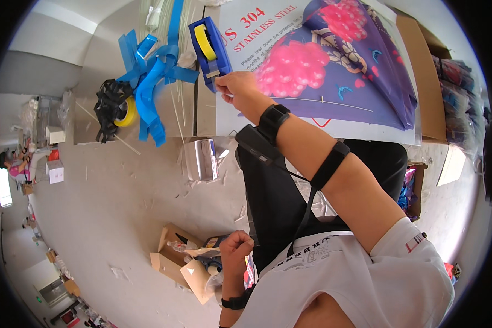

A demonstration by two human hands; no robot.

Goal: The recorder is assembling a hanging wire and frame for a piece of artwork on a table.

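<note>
At the near end of a blue tape dispenser (224,59), my right hand (237,87) has its fingers pinched together by the cutter, where the end of the tape comes off. The dispenser carries a yellow-cored roll (204,42). A thin white stick (341,104) with a small clip lies on a purple printed sheet (311,112), just right of that hand. My left hand (237,247) hangs low beside my leg, its fingers curled; whatever may be inside is hidden. Black straps sit around both wrists.
Blue ribbon strips (153,90), a crumpled black bundle (110,106) and a yellow tape roll (128,112) lie on the table's left. An open carton (167,257) stands on the floor near my left hand. A cardboard box (421,76) with bagged goods is at right.
</note>
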